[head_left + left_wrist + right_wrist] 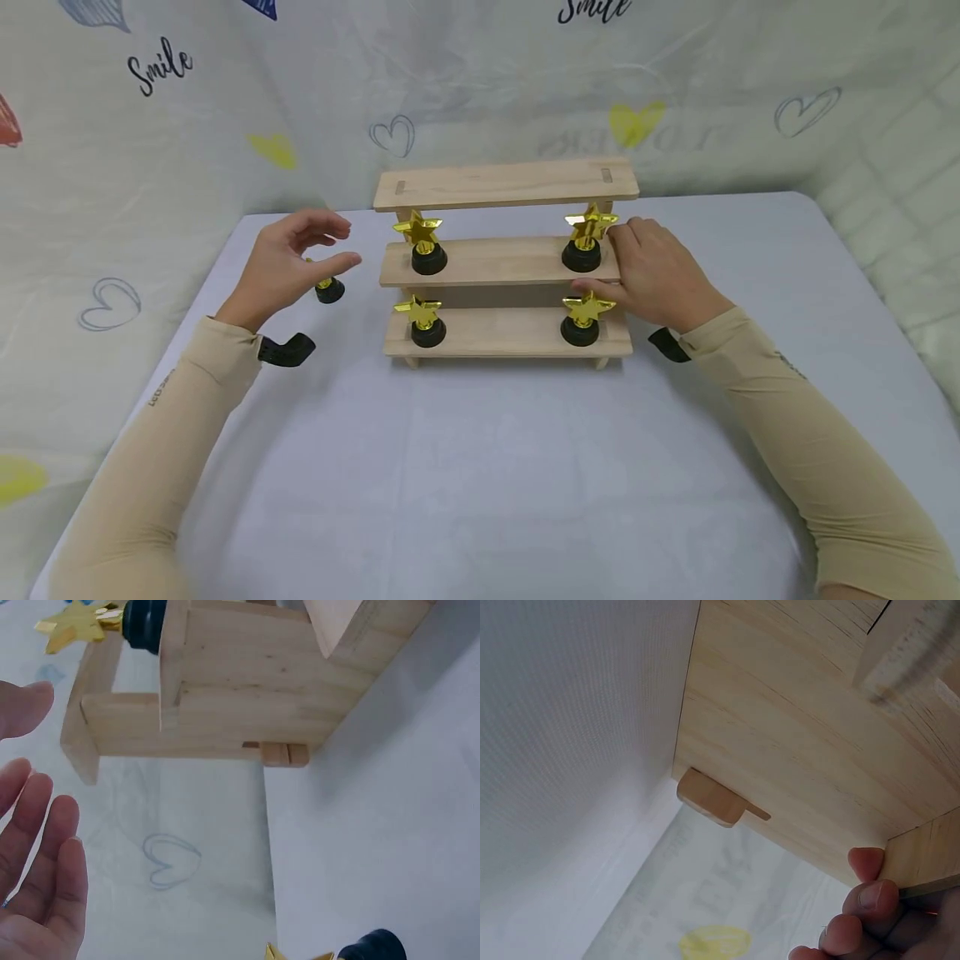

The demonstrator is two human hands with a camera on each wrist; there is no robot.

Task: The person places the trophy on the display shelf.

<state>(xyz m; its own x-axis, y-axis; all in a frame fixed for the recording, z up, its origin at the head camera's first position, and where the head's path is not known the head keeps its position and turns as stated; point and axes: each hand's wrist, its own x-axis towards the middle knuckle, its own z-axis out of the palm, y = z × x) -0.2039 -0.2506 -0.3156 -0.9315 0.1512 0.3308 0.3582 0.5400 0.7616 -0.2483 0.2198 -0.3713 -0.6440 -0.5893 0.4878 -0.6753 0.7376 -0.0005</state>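
A three-tier wooden shelf (502, 260) stands on the table. My right hand (660, 271) grips its right side at the middle tier, and in the right wrist view the fingertips (876, 896) curl at the edge of the wood. Gold star trophies on black bases stand at both ends of the lower two tiers, such as the upper left trophy (427, 250) and the lower right trophy (581, 325). To the left of the shelf my left hand (281, 258) hovers, thumb and fingers apart, holding nothing. Another trophy (329, 290) is partly hidden behind that hand.
The table (480, 467) has a white cover. Behind it hangs a pale sheet (480, 75) printed with hearts and words. The shelf's top board (506, 183) overhangs the upper trophies at the back.
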